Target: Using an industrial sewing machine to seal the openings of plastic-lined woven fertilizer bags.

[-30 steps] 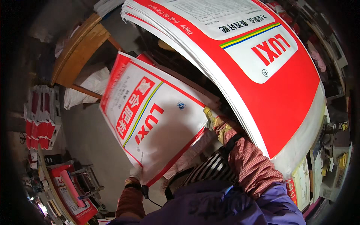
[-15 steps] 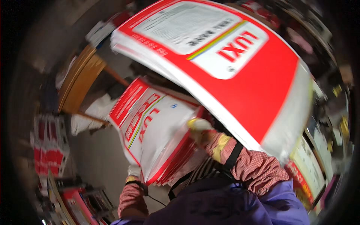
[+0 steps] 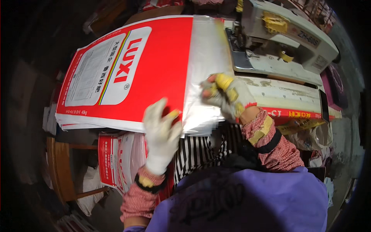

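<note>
A flat stack of red-and-white printed plastic bags (image 3: 164, 79) lies crosswise in front of the person, its printed faces up and its translucent, unprinted plastic end (image 3: 201, 50) pointing right. The layers at its near left corner do not line up perfectly. The left hand (image 3: 160, 131), in a white knitted glove, is at the near edge of the stack, close to where red print meets translucent plastic. Its fingers are loosely spread and bent, with nothing visibly clasped; that posture would suit steadying or squaring the edge. The right hand (image 3: 228, 92), in a worn glove with yellow-wrapped fingers, is over the stack's translucent end, fingers curled. I can't make out whether they pinch the film or only hang above it.

Just beyond the stack's right end stands a pale grey sewing machine (image 3: 290, 38) on a scuffed cream board (image 3: 286, 94); the translucent end probably faces that way so that it stays within easy reach of the needle area. Below the stack's near left part rests a second red-and-white pile of bags (image 3: 129, 158), apparently kept low and close for access. Farther below the stack's left end are a brown wooden frame (image 3: 60, 170) and a crumpled white sack (image 3: 89, 193).
</note>
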Demonstrator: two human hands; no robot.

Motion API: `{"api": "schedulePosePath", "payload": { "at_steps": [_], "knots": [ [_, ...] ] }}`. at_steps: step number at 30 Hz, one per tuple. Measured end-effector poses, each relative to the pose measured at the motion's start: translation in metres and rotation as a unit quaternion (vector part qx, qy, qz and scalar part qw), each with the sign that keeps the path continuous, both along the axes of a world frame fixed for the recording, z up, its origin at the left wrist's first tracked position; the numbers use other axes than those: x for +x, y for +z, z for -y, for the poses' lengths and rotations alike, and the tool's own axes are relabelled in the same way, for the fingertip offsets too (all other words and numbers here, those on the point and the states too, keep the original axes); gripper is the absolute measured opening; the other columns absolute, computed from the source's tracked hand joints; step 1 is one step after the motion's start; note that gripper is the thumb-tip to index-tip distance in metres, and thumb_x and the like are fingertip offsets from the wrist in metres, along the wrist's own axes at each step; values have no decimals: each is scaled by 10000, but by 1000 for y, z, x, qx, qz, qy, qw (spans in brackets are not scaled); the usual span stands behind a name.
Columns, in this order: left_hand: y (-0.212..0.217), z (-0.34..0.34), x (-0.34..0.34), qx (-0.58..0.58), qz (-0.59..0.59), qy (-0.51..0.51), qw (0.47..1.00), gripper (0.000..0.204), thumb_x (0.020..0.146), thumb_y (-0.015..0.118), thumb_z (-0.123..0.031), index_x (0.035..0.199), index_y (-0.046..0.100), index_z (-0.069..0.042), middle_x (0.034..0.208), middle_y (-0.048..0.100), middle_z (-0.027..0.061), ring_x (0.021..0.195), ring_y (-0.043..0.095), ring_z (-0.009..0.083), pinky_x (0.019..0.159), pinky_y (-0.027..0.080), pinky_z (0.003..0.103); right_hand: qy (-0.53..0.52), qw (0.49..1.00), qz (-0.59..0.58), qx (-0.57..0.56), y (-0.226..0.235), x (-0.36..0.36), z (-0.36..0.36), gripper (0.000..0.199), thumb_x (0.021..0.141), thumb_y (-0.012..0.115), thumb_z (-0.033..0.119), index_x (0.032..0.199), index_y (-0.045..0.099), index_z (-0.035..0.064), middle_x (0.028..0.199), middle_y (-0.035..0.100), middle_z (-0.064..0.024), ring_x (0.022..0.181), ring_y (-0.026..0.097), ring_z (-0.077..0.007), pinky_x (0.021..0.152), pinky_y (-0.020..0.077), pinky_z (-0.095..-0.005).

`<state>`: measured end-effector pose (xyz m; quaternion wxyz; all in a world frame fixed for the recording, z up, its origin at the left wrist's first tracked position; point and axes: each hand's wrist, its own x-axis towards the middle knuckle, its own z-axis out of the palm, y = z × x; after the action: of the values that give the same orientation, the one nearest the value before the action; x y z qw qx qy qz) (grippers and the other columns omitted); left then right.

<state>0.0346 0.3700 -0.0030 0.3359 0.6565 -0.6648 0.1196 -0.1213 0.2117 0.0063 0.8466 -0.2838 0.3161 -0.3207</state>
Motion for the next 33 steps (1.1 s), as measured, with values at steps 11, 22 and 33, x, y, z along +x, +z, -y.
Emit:
{"api": "schedulePosePath", "payload": {
  "at_steps": [11, 22, 33],
  "knots": [
    [2, 77, 4, 163, -368, 11, 915, 219, 787, 573, -99, 956, 578, 41, 848, 588, 35, 717, 511, 71, 651, 417, 199, 25, 991, -45, -125, -9, -18, 20, 244, 829, 581, 201, 977, 597, 8, 881, 619, -113, 717, 601, -203, 632, 498, -249],
    [24, 80, 13, 183, -462, 20, 868, 187, 778, 612, -116, 876, 592, 43, 1090, 549, 107, 731, 524, 73, 683, 432, 197, 174, 881, -274, -344, 1, 26, 22, 339, 779, 592, 337, 981, 636, 69, 787, 638, -124, 685, 599, -199, 636, 464, -309],
    [55, 69, 55, 70, -510, -3, 857, 143, 791, 625, -107, 866, 594, 11, 821, 615, 51, 724, 534, 83, 687, 438, 222, 161, 709, -438, -530, -4, 29, 19, 216, 756, 580, 255, 763, 611, 42, 710, 607, -140, 695, 575, -320, 639, 448, -392]
  ]
}}
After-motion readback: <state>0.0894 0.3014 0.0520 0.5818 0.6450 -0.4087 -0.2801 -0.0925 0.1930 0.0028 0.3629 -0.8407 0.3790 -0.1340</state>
